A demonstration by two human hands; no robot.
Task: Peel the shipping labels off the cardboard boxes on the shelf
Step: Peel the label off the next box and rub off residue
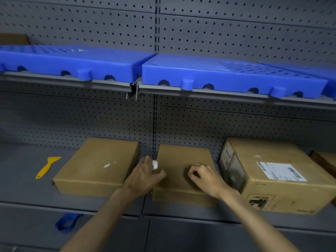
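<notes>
Three cardboard boxes stand on the grey shelf (pixel 27 193). The left box (pixel 96 166) carries only small white label scraps on top. The middle box (pixel 183 160) has a bare top. My left hand (pixel 145 175) rests at that box's left edge and pinches a crumpled white label scrap (pixel 155 164) between its fingers. My right hand (pixel 203 176) lies on the middle box's top with fingers curled, fingertips against the cardboard; what they hold I cannot tell. The right box (pixel 272 173) bears a whole white shipping label (pixel 281 171) on top.
A yellow plastic scraper (pixel 47 167) lies on the shelf left of the boxes. Blue plastic pallets (pixel 218 77) sit on the shelf above. A blue strap (pixel 67 222) hangs below the shelf front. Another box edge (pixel 325 162) shows at far right. Pegboard backs the shelving.
</notes>
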